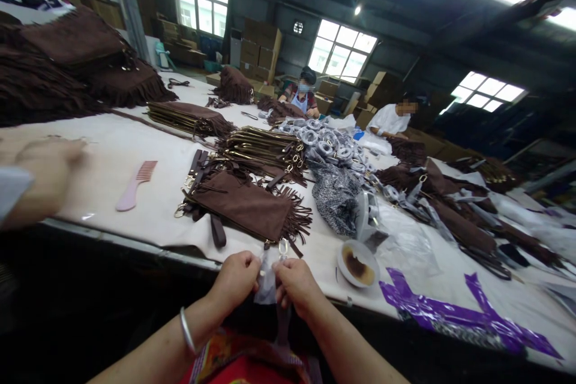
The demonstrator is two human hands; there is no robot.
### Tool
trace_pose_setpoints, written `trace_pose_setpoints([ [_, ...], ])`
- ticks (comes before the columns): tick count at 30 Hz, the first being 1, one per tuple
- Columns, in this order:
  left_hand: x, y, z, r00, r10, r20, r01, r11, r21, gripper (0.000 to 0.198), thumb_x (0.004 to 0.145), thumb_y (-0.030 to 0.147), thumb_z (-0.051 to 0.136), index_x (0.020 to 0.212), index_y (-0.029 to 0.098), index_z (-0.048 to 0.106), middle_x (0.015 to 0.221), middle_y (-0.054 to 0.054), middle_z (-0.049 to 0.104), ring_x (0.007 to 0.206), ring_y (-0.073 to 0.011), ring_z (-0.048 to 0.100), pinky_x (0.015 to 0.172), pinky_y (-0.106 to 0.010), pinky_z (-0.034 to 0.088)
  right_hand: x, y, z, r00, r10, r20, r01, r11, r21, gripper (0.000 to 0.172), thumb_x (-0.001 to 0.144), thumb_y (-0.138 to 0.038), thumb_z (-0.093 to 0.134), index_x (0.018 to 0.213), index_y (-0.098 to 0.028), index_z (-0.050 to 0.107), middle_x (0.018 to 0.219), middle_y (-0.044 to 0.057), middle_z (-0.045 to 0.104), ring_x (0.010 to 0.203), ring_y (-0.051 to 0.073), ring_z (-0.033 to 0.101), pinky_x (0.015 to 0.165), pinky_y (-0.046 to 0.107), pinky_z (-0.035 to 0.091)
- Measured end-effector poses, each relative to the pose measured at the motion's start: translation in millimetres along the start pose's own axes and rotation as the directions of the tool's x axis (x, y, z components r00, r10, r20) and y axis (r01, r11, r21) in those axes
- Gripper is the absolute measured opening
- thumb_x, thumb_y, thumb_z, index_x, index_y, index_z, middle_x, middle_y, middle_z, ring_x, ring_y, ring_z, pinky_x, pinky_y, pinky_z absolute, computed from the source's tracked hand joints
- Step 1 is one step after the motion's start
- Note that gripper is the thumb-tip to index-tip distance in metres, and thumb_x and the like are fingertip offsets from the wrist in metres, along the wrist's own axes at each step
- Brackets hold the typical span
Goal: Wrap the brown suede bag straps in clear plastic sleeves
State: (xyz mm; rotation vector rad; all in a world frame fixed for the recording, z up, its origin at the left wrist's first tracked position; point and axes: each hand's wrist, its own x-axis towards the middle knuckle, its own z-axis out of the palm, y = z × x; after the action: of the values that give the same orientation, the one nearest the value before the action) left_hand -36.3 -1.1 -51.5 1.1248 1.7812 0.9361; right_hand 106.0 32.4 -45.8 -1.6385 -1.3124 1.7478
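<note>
The grip of the left hand (236, 276) pinches the left edge of a thin clear wrap (267, 285), and the grip of the right hand (297, 285) is closed on its right side. Both hands are at the near edge of the bench (164, 198), close to each other, with the wrap between them. A gold clasp (283, 247) shows just beyond the right fingers, and a dark strap (282, 324) hangs below the right hand. On the left wrist there is a silver bangle (186, 331).

Just beyond the hands lies a brown bag (245, 204), flat on the bench, its fringe to the right. Behind it is a stack (261, 144) of brown pieces with gold edges, and to the right of this, a heap of wrapped rings (328, 147). A patterned cloth (333, 198) lies right of the bag, and nearer stands a bowl (365, 250) with something brown inside. Purple film (450, 312) lies at the near right.

On the left, a pink comb (135, 186) rests on the bench, near a co-worker's hand (45, 174), which is blurred; I cannot tell its grip. Two people sit or stand at the far side.
</note>
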Motion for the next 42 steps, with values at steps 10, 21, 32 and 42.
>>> trace_pose_setpoints([
  [10,2,-1,1.4,0.998,0.043,-0.046,-0.035,0.986,0.162,0.029,0.083,0.028,0.043,0.056,0.02,0.052,0.044,0.002,0.055,0.046,-0.0134,0.053,0.051,-0.024,0.034,-2,-3,4,0.999,0.033,0.0,-0.033,0.999,0.008,0.016,0.081,-0.024,0.05,0.067,-0.017,0.05,0.041,-0.005,0.052,0.029,0.011,0.051,0.023,0.014,0.029],
  [21,26,8,-6.9,0.978,0.179,-0.112,-0.105,0.872,0.478,0.027,0.082,0.025,0.045,0.062,0.018,0.062,0.065,-0.005,0.066,0.063,-0.0158,0.056,0.06,-0.026,0.032,0,-10,9,0.991,0.083,0.107,-0.09,0.994,0.062,0.017,0.081,-0.024,0.05,0.069,-0.014,0.054,0.054,0.001,0.062,0.032,0.009,0.053,0.025,0.014,0.028],
  [32,45,23,-12.7,0.986,0.144,0.082,-0.165,0.828,0.535,0.039,0.081,0.038,0.047,0.052,0.017,0.062,0.055,-0.006,0.062,0.056,-0.0176,0.054,0.055,-0.028,0.029,12,-14,17,0.998,0.039,0.047,-0.043,0.995,0.086,0.011,0.08,-0.018,0.046,0.073,-0.016,0.054,0.05,0.0,0.06,0.034,0.01,0.052,0.028,0.014,0.029],
  [42,62,34,9.1,0.996,-0.047,0.081,0.025,0.965,0.26,0.024,0.073,0.024,0.061,0.05,0.015,0.056,0.045,0.0,0.048,0.049,-0.0135,0.047,0.049,-0.025,0.028,-6,-3,-2,0.877,-0.469,0.104,0.469,0.79,-0.396,0.029,0.077,-0.017,0.051,0.1,-0.02,0.069,0.079,0.002,0.071,0.067,0.016,0.066,0.062,0.024,0.051],
])
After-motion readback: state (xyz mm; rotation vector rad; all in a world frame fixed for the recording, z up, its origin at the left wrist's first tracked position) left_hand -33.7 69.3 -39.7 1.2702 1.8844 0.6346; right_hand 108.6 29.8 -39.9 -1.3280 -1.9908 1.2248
